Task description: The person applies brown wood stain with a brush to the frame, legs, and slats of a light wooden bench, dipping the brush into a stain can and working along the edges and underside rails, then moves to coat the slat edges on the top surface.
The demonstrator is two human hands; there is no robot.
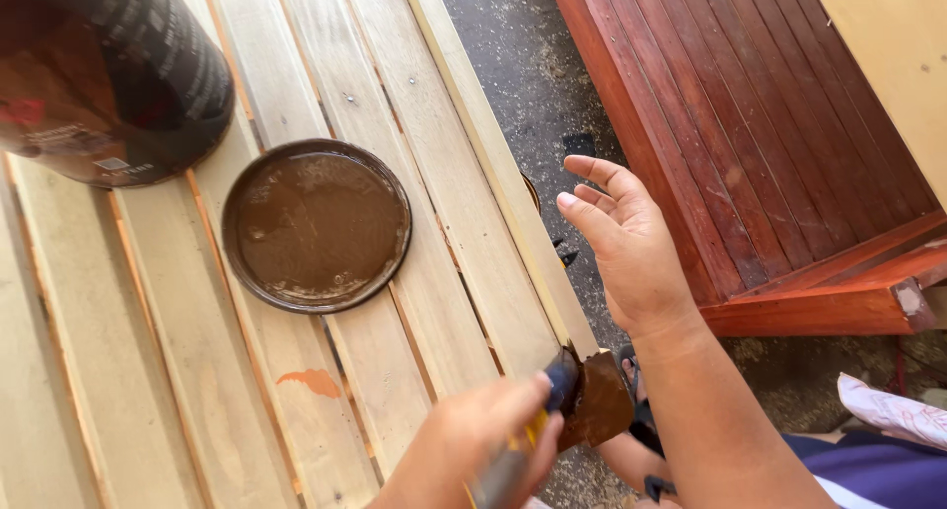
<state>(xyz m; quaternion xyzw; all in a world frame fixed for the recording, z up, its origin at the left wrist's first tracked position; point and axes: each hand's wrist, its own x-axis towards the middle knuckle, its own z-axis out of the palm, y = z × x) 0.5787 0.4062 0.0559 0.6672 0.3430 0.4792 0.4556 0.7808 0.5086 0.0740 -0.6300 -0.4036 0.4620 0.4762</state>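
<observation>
Near the front edge, the left hand (493, 425) was closed on a stained paintbrush (592, 400) against the slatted surface (395, 95); the right hand (631, 248) hovered open, fingers apart, right of the round lid (316, 225).

A pale slatted counter (197, 371) of bare planks fills the left side, with an orange smear (314, 381) on one slat. Beside it runs a dark, gritty floor (513, 65) dusted with sawdust. To the right stands red-stained slatted furniture (769, 154), glossy in bright daylight. A pale board (888, 45) crosses the top right corner.
</observation>
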